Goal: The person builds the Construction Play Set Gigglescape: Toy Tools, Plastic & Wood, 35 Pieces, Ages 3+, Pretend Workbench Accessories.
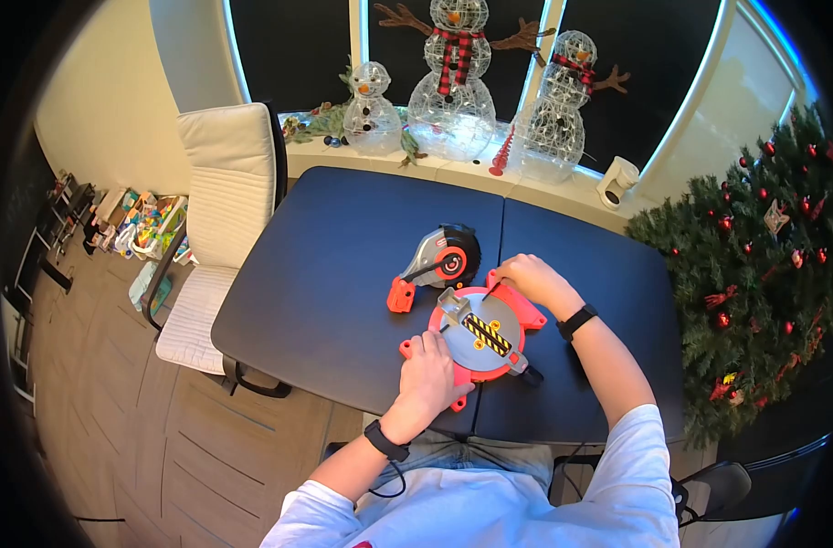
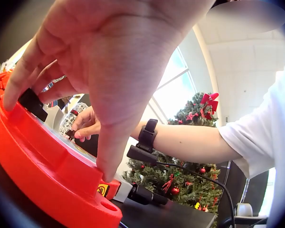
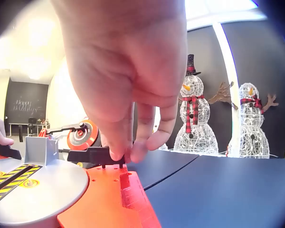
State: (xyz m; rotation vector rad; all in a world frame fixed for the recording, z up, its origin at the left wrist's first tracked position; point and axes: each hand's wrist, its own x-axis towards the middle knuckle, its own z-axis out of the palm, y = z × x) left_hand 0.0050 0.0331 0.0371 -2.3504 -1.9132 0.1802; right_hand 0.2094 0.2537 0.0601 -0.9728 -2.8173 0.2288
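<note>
On the dark table lies a round red toy base with a grey disc top, a black-and-yellow striped strip and a grey upright bracket. My left hand holds the base's near-left rim, thumb on the red edge and fingers spread by a black lever. At the far right side, my right hand pinches another black lever between thumb and fingertips, above a red arm of the base. Beyond the base stands a grey, red and black wheel-shaped toy with a red handle end.
A seam crosses the table. A white chair stands at the left, and a decorated Christmas tree at the right. Wire snowmen line the windowsill behind, with a white device near its right end.
</note>
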